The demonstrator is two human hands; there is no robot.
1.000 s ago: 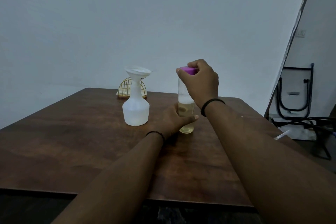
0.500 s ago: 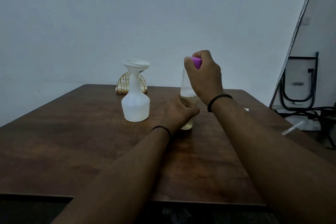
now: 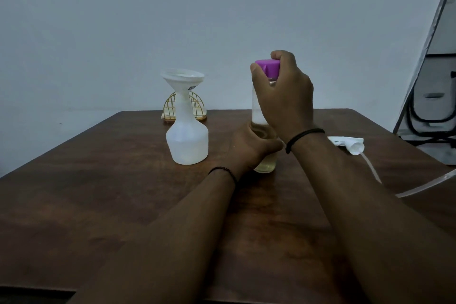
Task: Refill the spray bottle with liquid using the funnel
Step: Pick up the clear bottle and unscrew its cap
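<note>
A white spray bottle body [image 3: 187, 142] stands without its head on the brown table [image 3: 98, 200], with a white funnel [image 3: 182, 77] seated in its neck. To its right stands a clear bottle [image 3: 265, 165] holding yellowish liquid, topped by a purple cap [image 3: 267, 66]. My left hand [image 3: 251, 148] is wrapped around the lower part of this bottle. My right hand [image 3: 283, 96] grips the purple cap from above and hides most of the bottle's upper half.
The white spray head [image 3: 350, 144] with its thin tube [image 3: 372, 170] lies on the table at the right. A gold wire holder [image 3: 185, 108] sits behind the spray bottle. A black metal frame [image 3: 429, 111] stands on the floor past the table's right edge.
The view has tilted, and the spray head has come into sight on the right. My right hand has turned on the purple cap, showing more of it. My left hand keeps its hold.
</note>
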